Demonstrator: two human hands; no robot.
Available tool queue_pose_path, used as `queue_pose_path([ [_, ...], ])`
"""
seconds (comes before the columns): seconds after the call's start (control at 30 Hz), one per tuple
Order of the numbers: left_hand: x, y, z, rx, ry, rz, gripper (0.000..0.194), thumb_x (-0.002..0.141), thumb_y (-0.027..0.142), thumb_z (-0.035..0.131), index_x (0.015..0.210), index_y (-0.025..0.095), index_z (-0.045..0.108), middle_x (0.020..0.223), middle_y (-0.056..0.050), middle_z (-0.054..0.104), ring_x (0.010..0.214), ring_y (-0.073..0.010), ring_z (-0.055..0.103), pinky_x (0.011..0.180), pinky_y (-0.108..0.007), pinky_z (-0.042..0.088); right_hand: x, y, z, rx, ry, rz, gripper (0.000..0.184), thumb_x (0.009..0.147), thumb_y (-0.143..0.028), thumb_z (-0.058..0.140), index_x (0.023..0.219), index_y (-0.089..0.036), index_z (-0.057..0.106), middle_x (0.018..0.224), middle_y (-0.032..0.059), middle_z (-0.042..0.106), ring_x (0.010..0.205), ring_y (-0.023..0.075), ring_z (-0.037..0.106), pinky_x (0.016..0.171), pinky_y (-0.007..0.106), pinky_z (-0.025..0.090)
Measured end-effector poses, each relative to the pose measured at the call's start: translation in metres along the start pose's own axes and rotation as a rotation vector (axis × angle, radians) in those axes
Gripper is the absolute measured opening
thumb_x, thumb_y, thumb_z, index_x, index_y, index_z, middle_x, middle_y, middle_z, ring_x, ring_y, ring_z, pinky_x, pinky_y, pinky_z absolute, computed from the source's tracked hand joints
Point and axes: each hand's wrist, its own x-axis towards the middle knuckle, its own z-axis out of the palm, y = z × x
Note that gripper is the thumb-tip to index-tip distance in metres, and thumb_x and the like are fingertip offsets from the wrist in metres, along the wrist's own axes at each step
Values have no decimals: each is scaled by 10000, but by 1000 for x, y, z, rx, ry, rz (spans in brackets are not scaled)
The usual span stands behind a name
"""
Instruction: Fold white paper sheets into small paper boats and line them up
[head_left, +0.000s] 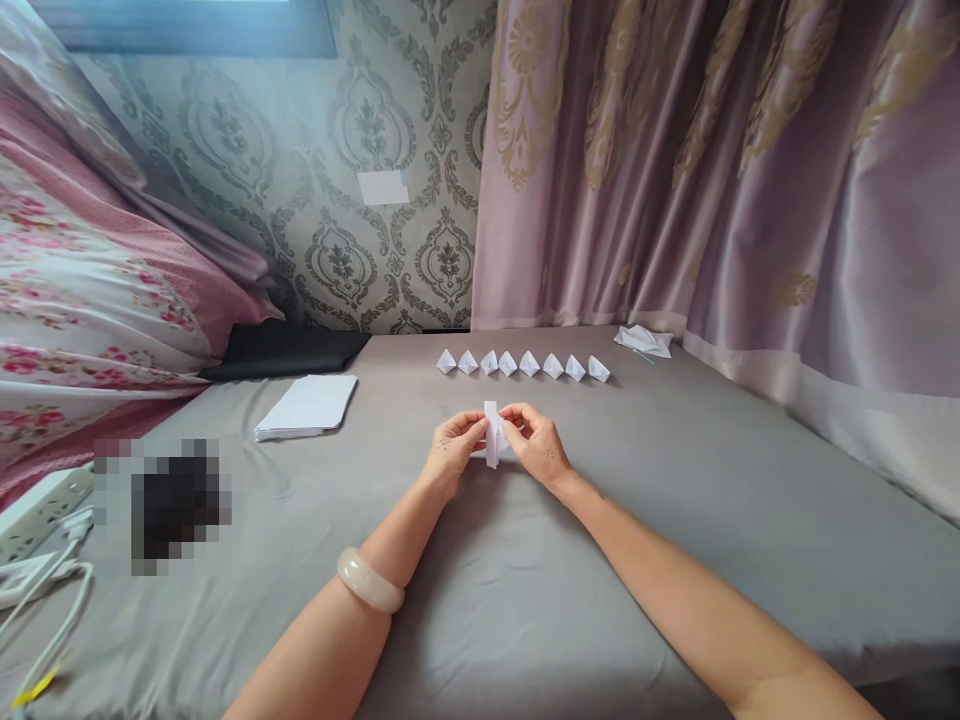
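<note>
Both of my hands meet over the grey sheet (525, 600) at the middle of the view. My left hand (452, 445) and my right hand (537, 444) each pinch a small folded piece of white paper (492, 435) that stands upright between them. A pale bangle (369, 580) sits on my left wrist. Behind the hands lies a row of several small folded white paper shapes (523, 364).
A stack of white paper sheets (307, 406) lies at the left. Crumpled white paper (643, 340) rests by the curtain (712, 180) at the back right. A floral quilt (82, 290) is piled at the left, with a power strip (41, 510) and white cable (45, 620) below it.
</note>
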Motion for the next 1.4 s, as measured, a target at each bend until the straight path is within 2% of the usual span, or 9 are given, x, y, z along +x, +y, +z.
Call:
queue_pose_path([
  [0.2,-2,1,4,-36,-117,2,318,638,393,798,836,159,710,789,-22,677,703,-124,600,726,-269,478,0,-3,-7,80,42,62,152,710,-291,604,816,-195,554,659,-21,570,595,131,539,558,247,435],
  [0.3,-4,3,5,-52,-165,-22,311,662,386,790,862,161,711,806,-29,677,727,-132,607,745,-276,485,-1,-7,-12,142,4,75,186,719,-311,608,855,-195,560,635,-33,552,559,124,519,534,245,430],
  [0.4,-6,6,5,-68,-208,-36,275,700,378,770,871,169,715,828,-31,678,748,-132,610,762,-280,485,-1,-11,-16,134,-35,67,162,745,-309,592,851,-187,603,662,-16,582,585,125,532,555,246,440],
  [0.53,-7,9,4,-78,-275,-43,238,737,366,745,871,170,721,857,-41,681,781,-143,618,779,-289,483,0,-14,-19,66,-33,-23,132,773,-294,568,781,-188,645,773,16,629,648,123,549,620,250,460],
  [0.67,-9,9,2,-88,-312,-67,237,739,362,750,861,161,723,844,-45,683,782,-145,617,787,-299,483,1,-16,-22,58,-72,-19,167,786,-327,581,741,-184,655,741,11,630,636,123,546,613,249,457],
  [0.87,-11,8,1,-75,-308,-93,214,720,323,771,834,145,736,825,-52,694,781,-135,616,771,-270,470,1,-18,-23,59,-78,-33,181,793,-347,614,797,-182,688,787,27,650,654,127,557,610,252,451],
  [1.1,-12,4,7,-175,-149,-96,220,702,335,785,849,176,745,849,-39,712,786,-118,614,735,-235,467,-2,-21,-21,57,-55,1,148,787,-339,646,818,-201,691,782,16,650,671,136,585,616,252,469],
  [1.27,-16,6,10,-230,-131,-134,183,720,317,771,829,172,745,844,-32,708,778,-115,621,701,-224,491,-3,-24,-20,18,-24,-92,64,811,-259,631,798,-217,678,766,1,627,651,119,562,594,241,454],
  [1.4,-20,11,12,-254,-143,-171,202,734,330,761,854,169,740,883,-49,706,807,-143,639,655,-235,524,-4,-27,-22,-28,-20,-200,78,842,-210,599,815,-228,670,773,5,616,682,124,567,597,244,460],
])
